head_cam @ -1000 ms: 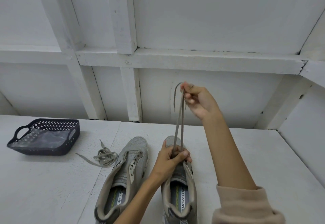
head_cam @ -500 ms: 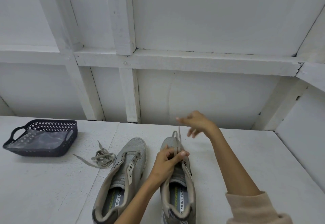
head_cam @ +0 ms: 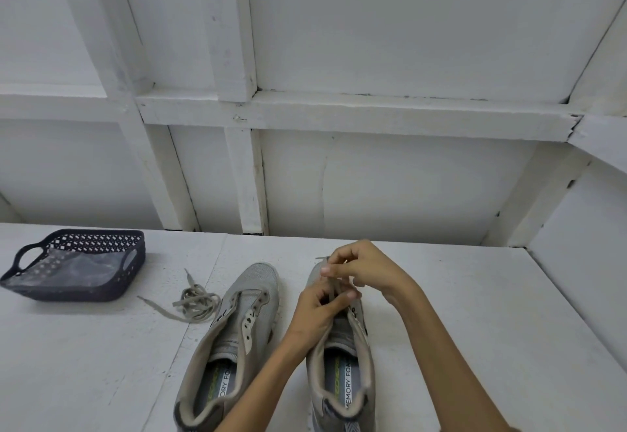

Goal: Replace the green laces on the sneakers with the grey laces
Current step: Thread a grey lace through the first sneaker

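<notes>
Sneakers (head_cam: 251,282) lie side by side, toes pointing toward the wall (head_cam: 407,187).

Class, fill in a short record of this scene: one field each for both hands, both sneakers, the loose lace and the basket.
left hand: grips the lace at the right sneaker's front eyelets
right hand: pinches the same lace, above the toe
left sneaker: unlaced, beside the right one
loose lace: bundled on the table, left of the sneakers
basket: far left, clear bag inside

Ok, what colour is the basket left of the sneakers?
The basket is dark navy with a small diamond lattice; head view shows it.
</notes>
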Tool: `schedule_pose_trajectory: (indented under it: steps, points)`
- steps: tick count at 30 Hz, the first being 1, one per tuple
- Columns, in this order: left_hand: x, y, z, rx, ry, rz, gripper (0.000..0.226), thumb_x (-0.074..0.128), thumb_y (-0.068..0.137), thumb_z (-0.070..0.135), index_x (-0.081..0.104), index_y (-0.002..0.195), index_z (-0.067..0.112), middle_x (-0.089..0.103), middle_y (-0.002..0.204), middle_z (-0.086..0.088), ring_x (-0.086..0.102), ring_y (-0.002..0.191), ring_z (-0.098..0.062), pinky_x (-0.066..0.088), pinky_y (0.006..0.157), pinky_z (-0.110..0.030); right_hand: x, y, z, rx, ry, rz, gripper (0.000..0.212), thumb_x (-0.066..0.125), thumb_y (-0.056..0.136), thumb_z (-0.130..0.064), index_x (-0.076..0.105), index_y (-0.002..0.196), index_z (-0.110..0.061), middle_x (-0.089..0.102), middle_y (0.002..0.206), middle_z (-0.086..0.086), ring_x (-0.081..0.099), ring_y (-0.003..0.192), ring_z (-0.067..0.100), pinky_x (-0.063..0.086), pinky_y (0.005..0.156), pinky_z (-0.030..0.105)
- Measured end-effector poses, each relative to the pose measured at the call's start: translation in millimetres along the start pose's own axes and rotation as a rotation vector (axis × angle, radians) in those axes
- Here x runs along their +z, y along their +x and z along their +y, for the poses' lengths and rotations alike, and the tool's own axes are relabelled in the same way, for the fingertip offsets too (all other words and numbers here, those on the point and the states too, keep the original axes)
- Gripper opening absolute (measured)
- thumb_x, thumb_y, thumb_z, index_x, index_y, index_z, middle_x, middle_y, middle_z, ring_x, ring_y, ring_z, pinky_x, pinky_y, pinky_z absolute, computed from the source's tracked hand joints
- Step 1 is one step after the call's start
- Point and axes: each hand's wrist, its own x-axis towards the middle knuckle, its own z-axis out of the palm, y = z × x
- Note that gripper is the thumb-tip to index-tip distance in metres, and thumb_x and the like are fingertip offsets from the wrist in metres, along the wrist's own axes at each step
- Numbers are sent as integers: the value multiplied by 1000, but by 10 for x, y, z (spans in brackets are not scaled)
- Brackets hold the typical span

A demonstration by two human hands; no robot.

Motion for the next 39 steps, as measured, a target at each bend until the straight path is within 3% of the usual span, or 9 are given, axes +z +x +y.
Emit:
schedule_pose_trajectory:
  steps: [2, 8, 15, 19, 23, 29, 32, 34, 39]
  points:
    - [-19, 7, -24, 1, -20, -21, 8, 75, 80, 14, 71, 86, 14, 71, 78, 4, 66, 78, -10, 51, 74, -25, 24, 13, -16, -8, 35, 28, 14, 73, 84, -8, 67, 76, 3, 53, 62, 9, 42, 45, 6, 35, 44, 14]
    - [-51, 67, -68, -12, -62, -10, 57, 84, 58, 35, 68, 97, -4, 71, 91, -7, 67, 84, -17, 53, 79, -29, -9, 59, 32, -1, 244, 67, 18, 71, 82, 1, 63, 66, -2, 60, 58, -3, 42, 48, 13, 34, 46, 19]
    - [-37, 63, -92, 25, 59, 24, 34, 82, 54, 48, 75, 80, 27, 65, 104, 7, 66, 93, -7, 53, 81, -24, -234, 84, -358, -82, 783, 160, 29, 60, 80, 1, 70, 57, -13, 57, 61, -1, 41, 37, 3, 24, 37, 11]
    - [-56, 31, -86, 51, 104, 22, 38, 79, 61, 50, 75, 88, 24, 68, 101, 8, 66, 95, -8, 53, 86, -26, -502, -13, -897, -293, 488, 204, 10, 66, 83, -1, 67, 73, -2, 65, 66, 4, 46, 42, 7, 30, 37, 14]
    - [-43, -13, -38, 69, 119, -21, 10, 75, 82, 29, 78, 85, 20, 70, 102, 9, 65, 98, -8, 49, 86, -23, -366, 101, -861, -207, 415, 114, 9, 67, 84, 3, 67, 76, 0, 67, 67, 4, 47, 43, 7, 33, 39, 14]
    - [-27, -53, 47, 60, 120, -53, 23, 59, 92, 31, 78, 83, 20, 73, 98, 6, 64, 99, -7, 44, 88, -19, -107, 538, -418, 4, 343, 59, 4, 66, 86, 6, 62, 87, 5, 64, 56, 2, 51, 41, 9, 40, 40, 15]
    - [-30, -46, 69, 33, 89, -63, 32, 55, 94, 42, 77, 89, 20, 74, 98, 1, 65, 100, -14, 46, 93, -26, -59, 710, -132, 179, 71, -33, 22, 74, 83, -8, 61, 99, -1, 69, 81, 10, 69, 73, 22, 57, 73, 26]
    - [-57, -36, 108, 20, 71, -61, 37, 54, 89, 51, 76, 92, 21, 74, 101, 1, 65, 104, -18, 47, 97, -33, -103, 705, 1, 348, -90, -102, 43, 71, 87, -17, 53, 122, 1, 69, 101, 11, 68, 80, 19, 51, 93, 31]
    - [-170, 76, 292, 37, 56, -38, 36, 55, 91, 44, 76, 94, 16, 72, 106, -1, 63, 110, -15, 44, 103, -35, -301, 560, 340, 354, 83, -118, 48, 84, 74, -30, 57, 103, -3, 68, 100, 18, 65, 84, 25, 52, 97, 37]
